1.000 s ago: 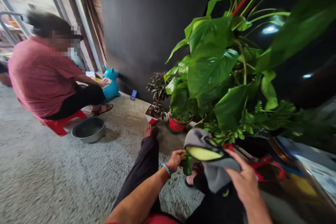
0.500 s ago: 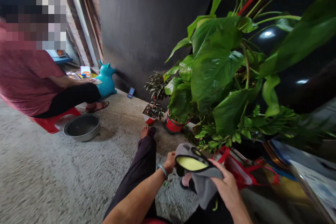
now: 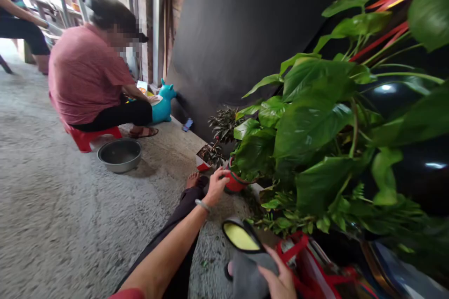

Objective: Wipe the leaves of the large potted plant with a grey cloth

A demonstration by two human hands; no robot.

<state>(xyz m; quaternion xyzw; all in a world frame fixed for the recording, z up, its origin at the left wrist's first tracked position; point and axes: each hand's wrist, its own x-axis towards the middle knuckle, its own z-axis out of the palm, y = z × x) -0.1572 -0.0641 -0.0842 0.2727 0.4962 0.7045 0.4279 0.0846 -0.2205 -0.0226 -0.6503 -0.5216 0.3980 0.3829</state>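
Grey cloth piece [image 3: 249, 273] is gripped at its R side btwn thumb & fingers of R hand [image 3: 278, 276]; it's held above the floor [image 3: 63, 215], nr the red bag [image 3: 312, 266], w/ its black-rimmed opening turned to the cam & yellow lining [image 3: 241, 237] shown. L hand [image 3: 214, 187], w/ a bangle [image 3: 202, 204] on the wrist, is stretched fwd; its fingers are loosely bent & parted, nothing seen in them. Red pot [image 3: 235, 183] is just beyond the fingertips; whether it's touched can't be told. Along the floor's edge at the dark wall [image 3: 238, 32] are set the red pot, a small red-white pot [image 3: 203, 164] & a turquoise animal figure [image 3: 162, 106]. Grey basin [image 3: 119, 162] is placed farther in from that edge, beside a red stool [image 3: 83, 140], occupied by a person in a pink top [image 3: 87, 74].
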